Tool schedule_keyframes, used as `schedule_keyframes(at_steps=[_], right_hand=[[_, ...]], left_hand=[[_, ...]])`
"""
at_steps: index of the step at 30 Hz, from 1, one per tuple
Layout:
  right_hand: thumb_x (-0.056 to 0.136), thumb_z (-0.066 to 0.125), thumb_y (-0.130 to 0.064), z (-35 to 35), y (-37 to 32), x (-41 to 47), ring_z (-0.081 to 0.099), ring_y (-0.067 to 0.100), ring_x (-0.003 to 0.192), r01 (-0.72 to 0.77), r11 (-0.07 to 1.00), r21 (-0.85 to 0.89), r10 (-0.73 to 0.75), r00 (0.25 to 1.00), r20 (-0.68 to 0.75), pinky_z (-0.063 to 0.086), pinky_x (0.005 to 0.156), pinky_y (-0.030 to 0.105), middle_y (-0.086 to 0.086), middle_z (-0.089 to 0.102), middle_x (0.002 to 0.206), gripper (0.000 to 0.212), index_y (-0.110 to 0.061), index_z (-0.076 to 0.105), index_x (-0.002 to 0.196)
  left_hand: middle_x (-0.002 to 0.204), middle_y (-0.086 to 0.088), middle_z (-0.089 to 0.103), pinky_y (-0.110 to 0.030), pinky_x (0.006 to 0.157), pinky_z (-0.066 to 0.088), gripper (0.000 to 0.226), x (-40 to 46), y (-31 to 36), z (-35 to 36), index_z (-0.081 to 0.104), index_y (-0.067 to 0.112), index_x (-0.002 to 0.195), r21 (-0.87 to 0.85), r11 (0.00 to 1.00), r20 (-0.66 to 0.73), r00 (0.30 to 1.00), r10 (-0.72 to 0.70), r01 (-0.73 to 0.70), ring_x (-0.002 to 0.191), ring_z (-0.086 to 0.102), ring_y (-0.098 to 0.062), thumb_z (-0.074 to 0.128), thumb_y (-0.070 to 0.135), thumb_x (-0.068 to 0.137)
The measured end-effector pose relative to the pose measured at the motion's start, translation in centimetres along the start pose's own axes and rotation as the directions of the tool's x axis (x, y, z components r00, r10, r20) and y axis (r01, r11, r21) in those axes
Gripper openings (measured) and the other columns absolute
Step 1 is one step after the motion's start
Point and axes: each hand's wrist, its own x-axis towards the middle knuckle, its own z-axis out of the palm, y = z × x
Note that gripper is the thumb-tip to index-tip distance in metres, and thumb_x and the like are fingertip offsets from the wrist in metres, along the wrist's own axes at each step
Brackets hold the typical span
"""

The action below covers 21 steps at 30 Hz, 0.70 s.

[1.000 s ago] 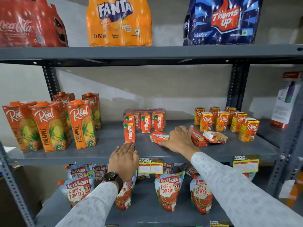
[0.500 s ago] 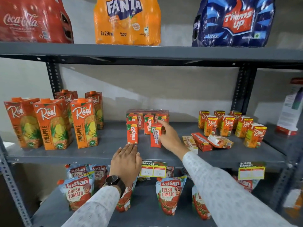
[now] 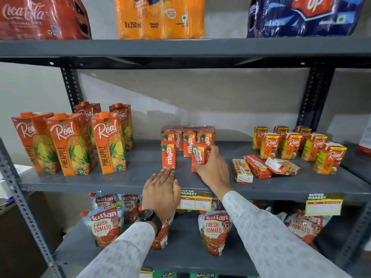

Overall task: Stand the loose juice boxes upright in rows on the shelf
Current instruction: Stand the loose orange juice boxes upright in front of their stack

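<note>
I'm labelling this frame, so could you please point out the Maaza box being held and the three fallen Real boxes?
Maaza box [image 3: 198,156], head view, straw-side face.
Fallen Real boxes [image 3: 259,167], head view, middle box's top face.

The grey shelf [image 3: 128,177] carries 5 pineapple cartons [image 3: 109,143], upright Maaza boxes [image 3: 168,155], upright Real boxes [image 3: 291,145] and 3 toppled boxes [image 3: 259,167].

A second ago the right hand [image 3: 213,169] lay over a Maaza box [image 3: 198,157] lying flat on the shelf [image 3: 128,177], and now that box stands upright between its fingers [image 3: 212,152] and thumb, in front of the Maaza row.
</note>
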Motion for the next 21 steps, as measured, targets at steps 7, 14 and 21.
schedule_keyframes(at_steps=[7, 14, 21], right_hand=[[0.07, 0.084, -0.064, -0.4, -0.3, -0.1, 0.067, 0.02, 0.112, 0.001, 0.998, 0.065, -0.002, 1.0, 0.01, 0.057, 0.086, 0.036, -0.001, 0.059, 0.132, 0.091, -0.028, 0.035, 0.138], [0.068, 0.073, -0.081, -0.3, -1.2, -0.5, 0.071, 0.026, 0.104, 0.027, 0.984, -0.177, -0.028, 1.0, -0.005, 0.062, 0.08, 0.042, 0.004, 0.062, 0.128, 0.102, -0.023, 0.03, 0.139], [0.081, 0.076, -0.062, 0.1, -0.9, -0.8, 0.073, 0.027, 0.1, 0.03, 0.985, -0.167, -0.029, 1.0, 0.01, 0.062, 0.074, 0.039, 0.003, 0.066, 0.122, 0.079, -0.025, 0.031, 0.135]], left_hand=[[0.144, -0.004, 0.06, -0.04, 0.118, 0.036, 0.063, 0.0, 0.0, 0.1, 0.062, 0.015, 0.137, -0.001, 1.0, -0.006, 1.0, 0.002, -0.002, 0.138, 0.051, -0.018, 0.02, 0.042, 0.099], [0.144, -0.003, 0.06, -0.039, 0.119, 0.034, 0.061, 0.0, 0.2, 0.0, 0.061, 0.015, 0.138, 0.005, 1.0, -0.008, 1.0, -0.01, 0.01, 0.138, 0.05, -0.016, 0.022, 0.041, 0.099], [0.147, -0.002, 0.058, -0.039, 0.12, 0.033, 0.067, -0.1, 0.1, -0.1, 0.059, 0.016, 0.14, 0.003, 1.0, 0.001, 1.0, -0.001, 0.001, 0.14, 0.048, -0.016, 0.015, 0.044, 0.098]])
